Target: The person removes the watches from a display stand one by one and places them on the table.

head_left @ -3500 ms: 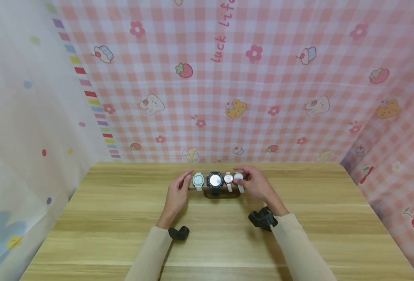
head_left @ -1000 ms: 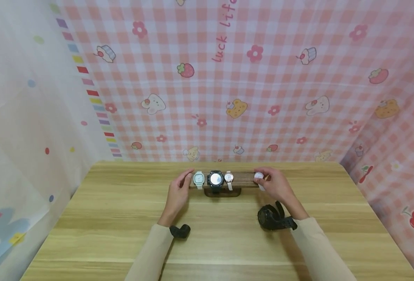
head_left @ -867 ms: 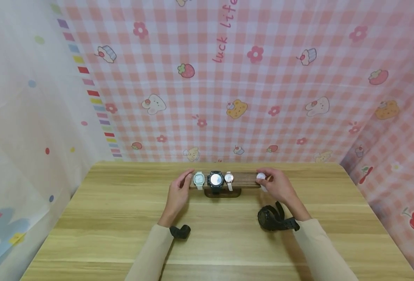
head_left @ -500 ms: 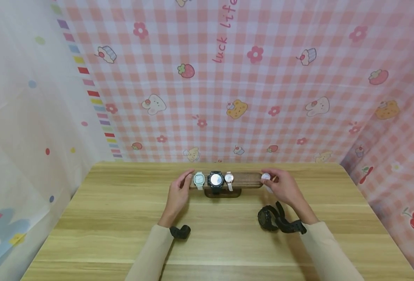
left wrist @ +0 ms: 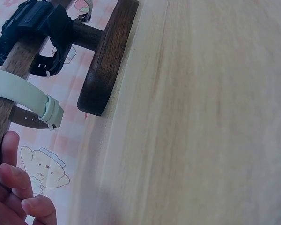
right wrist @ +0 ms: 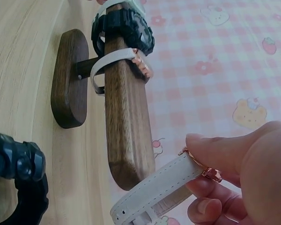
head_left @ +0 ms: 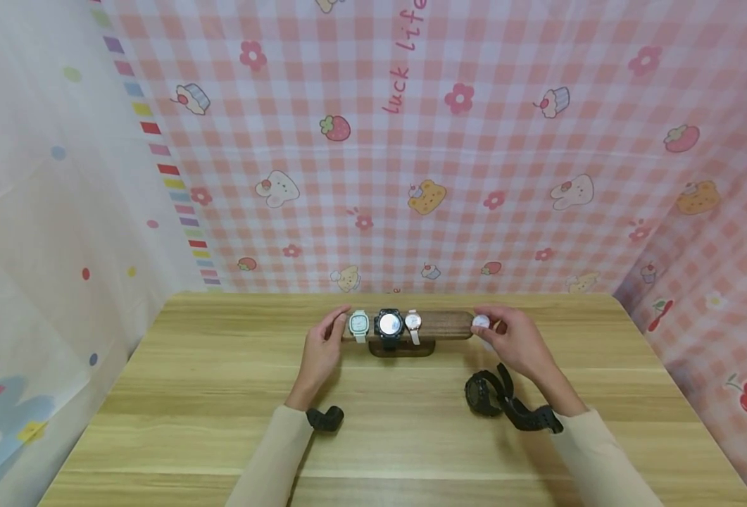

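A dark wooden watch stand (head_left: pixel 446 325) stands at the back middle of the table, its left end gripped by my left hand (head_left: pixel 319 352). On its bar sit a mint-green watch (head_left: pixel 359 323), a black watch (head_left: pixel 389 324) and a watch with a white strap and rose-gold case (head_left: pixel 413 321). My right hand (head_left: pixel 517 343) pinches another white-strapped watch (right wrist: pixel 164 183) by its rose-gold case, just off the bar's right end. In the right wrist view, its strap hangs in a closed loop beside the bar end.
A second black watch (head_left: pixel 481 394) lies on the wooden table (head_left: pixel 405 451) below my right hand, close to the black wrist strap. Pink checkered cloth (head_left: pixel 373 176) hangs behind the table, and more printed cloth stands at both sides.
My right hand has slid the white watch rightward along the bar and off its end, baring the bar's right part. The left hand has stayed at the left end.
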The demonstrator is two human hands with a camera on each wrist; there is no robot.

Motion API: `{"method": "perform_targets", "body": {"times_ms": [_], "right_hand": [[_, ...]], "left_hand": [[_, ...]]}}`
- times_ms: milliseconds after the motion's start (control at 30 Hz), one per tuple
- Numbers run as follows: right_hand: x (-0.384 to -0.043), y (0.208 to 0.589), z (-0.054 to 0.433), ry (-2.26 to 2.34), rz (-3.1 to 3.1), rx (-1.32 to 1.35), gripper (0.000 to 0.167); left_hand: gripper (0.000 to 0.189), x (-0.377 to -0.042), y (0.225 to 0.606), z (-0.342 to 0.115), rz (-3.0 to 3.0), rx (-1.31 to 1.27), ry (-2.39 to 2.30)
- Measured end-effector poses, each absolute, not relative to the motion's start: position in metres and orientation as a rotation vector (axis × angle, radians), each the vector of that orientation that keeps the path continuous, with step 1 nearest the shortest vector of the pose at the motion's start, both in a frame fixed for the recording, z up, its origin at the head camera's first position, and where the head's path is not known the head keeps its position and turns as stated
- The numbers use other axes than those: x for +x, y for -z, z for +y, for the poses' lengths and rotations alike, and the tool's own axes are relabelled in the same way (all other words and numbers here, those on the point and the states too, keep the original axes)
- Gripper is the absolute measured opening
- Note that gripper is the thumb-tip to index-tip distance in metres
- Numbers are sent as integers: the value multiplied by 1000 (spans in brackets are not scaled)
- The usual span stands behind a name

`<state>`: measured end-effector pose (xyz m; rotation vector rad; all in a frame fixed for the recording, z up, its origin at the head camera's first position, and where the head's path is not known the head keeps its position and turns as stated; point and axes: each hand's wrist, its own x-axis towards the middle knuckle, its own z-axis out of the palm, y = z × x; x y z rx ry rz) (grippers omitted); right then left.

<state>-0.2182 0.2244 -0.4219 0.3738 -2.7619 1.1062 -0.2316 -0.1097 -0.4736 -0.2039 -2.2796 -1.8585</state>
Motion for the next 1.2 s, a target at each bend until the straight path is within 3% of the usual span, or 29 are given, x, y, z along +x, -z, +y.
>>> {"method": "perform_targets", "body": {"times_ms": [1200], "right_hand": [[-185, 416, 194, -1116, -2799, 502, 32]], "left_hand": [[32, -237, 484, -109, -2271, -174, 1824]]}}
